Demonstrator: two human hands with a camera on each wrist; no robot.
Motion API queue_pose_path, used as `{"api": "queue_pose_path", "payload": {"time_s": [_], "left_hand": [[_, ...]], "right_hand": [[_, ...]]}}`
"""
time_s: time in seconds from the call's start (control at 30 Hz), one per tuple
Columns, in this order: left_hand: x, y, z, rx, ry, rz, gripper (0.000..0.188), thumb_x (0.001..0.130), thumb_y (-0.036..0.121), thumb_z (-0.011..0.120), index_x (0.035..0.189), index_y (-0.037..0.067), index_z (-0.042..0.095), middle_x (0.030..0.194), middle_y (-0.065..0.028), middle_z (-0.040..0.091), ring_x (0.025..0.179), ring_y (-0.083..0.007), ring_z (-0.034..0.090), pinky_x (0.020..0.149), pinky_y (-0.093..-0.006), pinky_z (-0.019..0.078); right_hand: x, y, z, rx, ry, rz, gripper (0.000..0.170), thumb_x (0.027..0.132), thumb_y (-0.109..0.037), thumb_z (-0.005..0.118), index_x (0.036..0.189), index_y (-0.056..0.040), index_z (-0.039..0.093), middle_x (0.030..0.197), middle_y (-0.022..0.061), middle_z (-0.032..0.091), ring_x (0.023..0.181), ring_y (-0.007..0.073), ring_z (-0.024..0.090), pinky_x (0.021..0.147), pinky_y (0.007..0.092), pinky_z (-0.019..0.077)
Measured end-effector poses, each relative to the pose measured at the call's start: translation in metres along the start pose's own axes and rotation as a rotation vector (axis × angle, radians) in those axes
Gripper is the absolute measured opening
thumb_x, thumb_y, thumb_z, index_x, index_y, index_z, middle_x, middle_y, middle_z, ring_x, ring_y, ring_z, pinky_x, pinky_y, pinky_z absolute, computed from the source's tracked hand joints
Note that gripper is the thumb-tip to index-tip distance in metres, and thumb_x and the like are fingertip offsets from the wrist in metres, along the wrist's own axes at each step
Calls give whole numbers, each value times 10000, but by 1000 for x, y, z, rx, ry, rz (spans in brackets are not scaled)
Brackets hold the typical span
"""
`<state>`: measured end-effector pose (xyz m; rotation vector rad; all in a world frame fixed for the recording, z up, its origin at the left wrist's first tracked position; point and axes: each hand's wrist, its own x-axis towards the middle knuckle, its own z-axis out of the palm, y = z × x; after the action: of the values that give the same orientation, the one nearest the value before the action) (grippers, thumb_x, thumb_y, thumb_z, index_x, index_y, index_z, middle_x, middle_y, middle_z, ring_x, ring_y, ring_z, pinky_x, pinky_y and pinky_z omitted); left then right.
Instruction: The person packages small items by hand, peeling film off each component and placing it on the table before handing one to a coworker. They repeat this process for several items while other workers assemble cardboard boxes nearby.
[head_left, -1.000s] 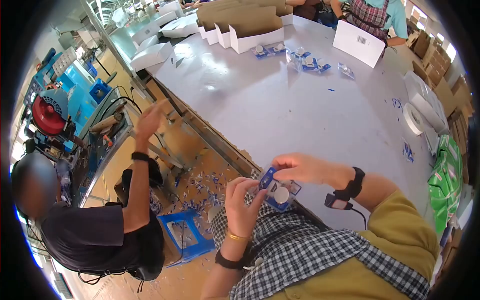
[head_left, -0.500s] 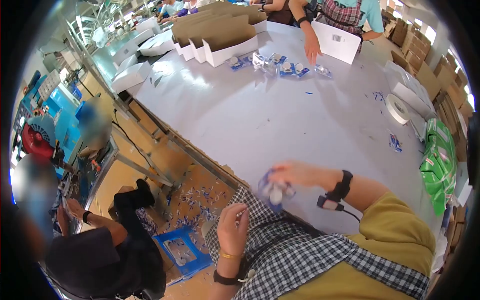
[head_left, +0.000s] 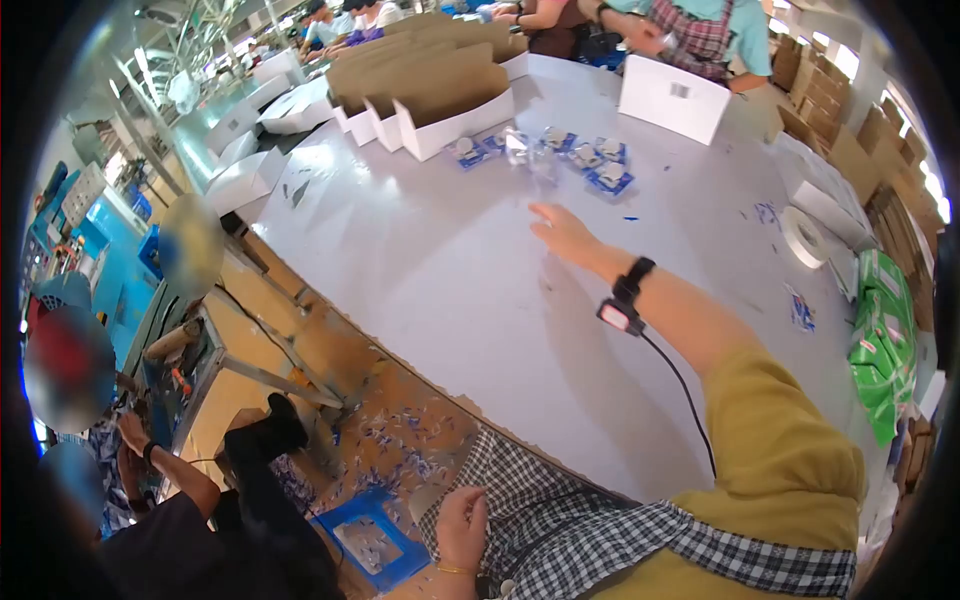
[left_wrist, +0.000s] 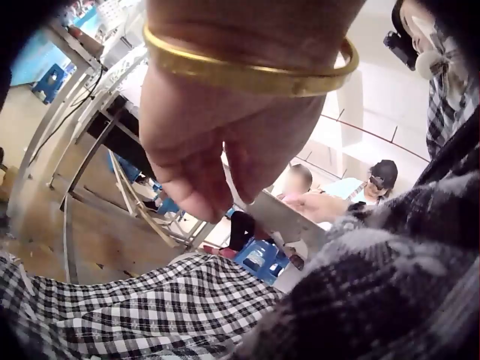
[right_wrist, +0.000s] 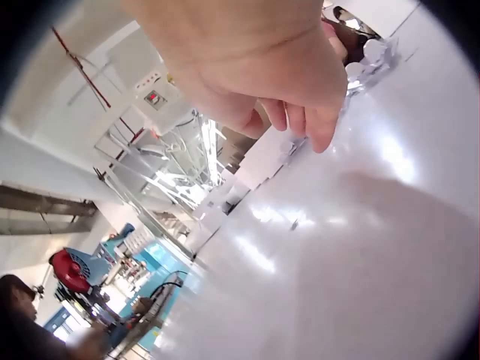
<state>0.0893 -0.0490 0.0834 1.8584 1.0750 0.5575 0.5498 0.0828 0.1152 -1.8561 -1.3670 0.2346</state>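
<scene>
My right hand [head_left: 570, 240] reaches out over the white table [head_left: 430, 270], its fingers loosely extended with nothing in them. Just beyond the fingertips lies a loose group of blue carded blister packs [head_left: 610, 178], each with a round white item under clear plastic. One clear pack [head_left: 540, 168] looks blurred, nearest the hand. The right wrist view has the same hand [right_wrist: 277, 97] low over the shiny tabletop, fingers pointing at the packs. Down by the checked apron [head_left: 520, 480], my left hand [head_left: 462, 525] hangs with relaxed fingers and holds nothing; the left wrist view also has it [left_wrist: 217, 157] empty.
White cartons with brown insides [head_left: 455, 120] stand at the far left of the table. A white box with a barcode [head_left: 672, 100] stands before a person at the far side. A white roll [head_left: 803, 238] and a green bag [head_left: 885, 340] are at the right; a blue stool [head_left: 400, 550] is below left.
Both hands held a blister pack; the left let go, and the right carried it off and released it across the table. The left hand dropped lower. A person opposite reached to the packs and drew back.
</scene>
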Motion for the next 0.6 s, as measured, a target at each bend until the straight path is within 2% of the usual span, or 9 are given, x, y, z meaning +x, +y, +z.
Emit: {"api": "queue_pose_path", "payload": {"time_s": [0.1, 0.17, 0.2, 0.27, 0.3, 0.37, 0.47, 0.53, 0.6], "left_hand": [[1, -9, 2, 42, 13, -23, 143, 861, 103, 599, 979, 33, 641, 969, -123, 626, 846, -248, 622, 713, -329, 518], [1, -10, -6, 67, -15, -104, 158, 875, 134, 583, 987, 36, 635, 982, -117, 622, 870, -256, 617, 746, -343, 513], [0, -15, -9, 93, 82, -167, 158, 875, 134, 583, 987, 36, 635, 982, -117, 622, 870, -256, 617, 746, -343, 513], [-3, -23, -15, 53, -62, -222, 178, 923, 166, 548, 1033, 51, 627, 1035, -103, 600, 870, -236, 610, 745, -324, 522], [-2, -26, -19, 67, 11, -255, 178, 923, 166, 548, 1033, 51, 627, 1035, -103, 600, 870, -236, 610, 745, -324, 522], [-6, -32, -24, 66, -69, -247, 200, 945, 197, 512, 1057, 71, 620, 1012, -93, 597, 856, -222, 604, 758, -327, 508], [-2, -33, -27, 45, -69, -256, 211, 949, 208, 500, 1073, 78, 611, 1015, -81, 583, 852, -217, 597, 763, -329, 498], [1, -32, -32, 43, -80, -253, 211, 949, 206, 500, 1075, 77, 610, 1017, -79, 578, 855, -217, 597, 762, -328, 498], [5, -26, -33, 8, -51, -213, 205, 946, 192, 509, 1078, 67, 603, 1006, -81, 573, 841, -212, 594, 759, -316, 497]], "right_hand": [[86, 54, 47, -493, 89, -227, 440, 871, -204, 460, 1253, 12, 491, 1294, 251, 476, 1234, 387, 419, 1058, 449, 313], [130, 66, 57, -664, 38, -222, 435, 871, -179, 496, 1264, 7, 472, 1335, 241, 447, 1272, 368, 387, 1073, 458, 289], [152, 66, 56, -686, -48, -114, 411, 863, -157, 486, 1247, -9, 494, 1316, 240, 461, 1263, 372, 390, 1064, 460, 296], [157, 24, 42, -748, -120, 38, 415, 859, -139, 478, 1257, -22, 496, 1318, 221, 474, 1296, 362, 356, 1094, 449, 258], [173, 47, 46, -857, -109, 34, 411, 858, -145, 485, 1247, -15, 509, 1307, 213, 485, 1285, 360, 368, 1088, 446, 267], [190, 92, 55, -1053, -45, -21, 405, 855, -155, 500, 1228, -2, 534, 1286, 197, 509, 1264, 357, 391, 1076, 441, 285], [190, 124, 51, -1050, 42, -21, 397, 848, -150, 510, 1214, -1, 549, 1265, 193, 527, 1247, 354, 409, 1059, 437, 310], [179, 119, 50, -829, 205, 2, 381, 843, -127, 517, 1202, -4, 551, 1240, 202, 541, 1222, 362, 436, 1034, 428, 341], [164, 117, 53, -748, 192, -90, 384, 839, -118, 529, 1203, 0, 549, 1234, 199, 545, 1210, 357, 452, 1028, 419, 348]]}}
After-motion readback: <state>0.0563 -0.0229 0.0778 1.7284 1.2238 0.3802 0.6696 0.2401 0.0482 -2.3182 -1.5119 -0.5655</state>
